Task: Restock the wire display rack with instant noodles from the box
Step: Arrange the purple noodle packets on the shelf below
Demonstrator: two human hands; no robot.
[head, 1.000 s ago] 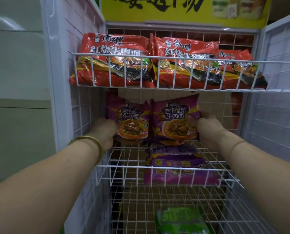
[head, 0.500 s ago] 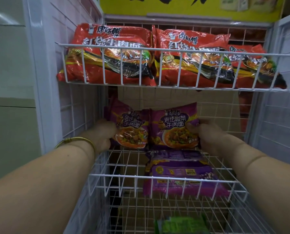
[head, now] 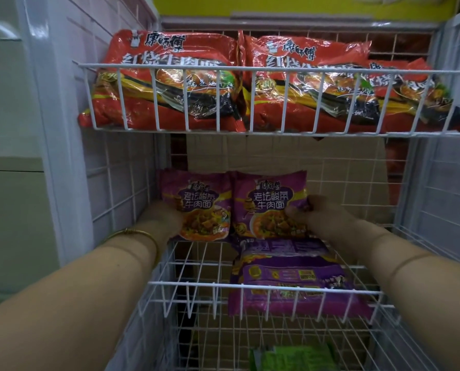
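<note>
Left hand (head: 162, 219) and right hand (head: 320, 214) each grip a glossy, crinkly purple noodle packet (head: 200, 207), upright above the white wire shelf (head: 263, 286); flat purple packs (head: 294, 279) lie below, red packs (head: 170, 81) overhead.

White wire rack (head: 263, 286): 3 red noodle packs (head: 170, 84) above (upper shelf), purple pack (head: 296, 285) lying flat below.

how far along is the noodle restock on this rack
Top shelf looks done: red packs fill it across. On the middle shelf, the left hand and right hand hold two upright purple packs behind a flat-lying one; its left front is bare. The bottom tier shows one green pack.
</note>
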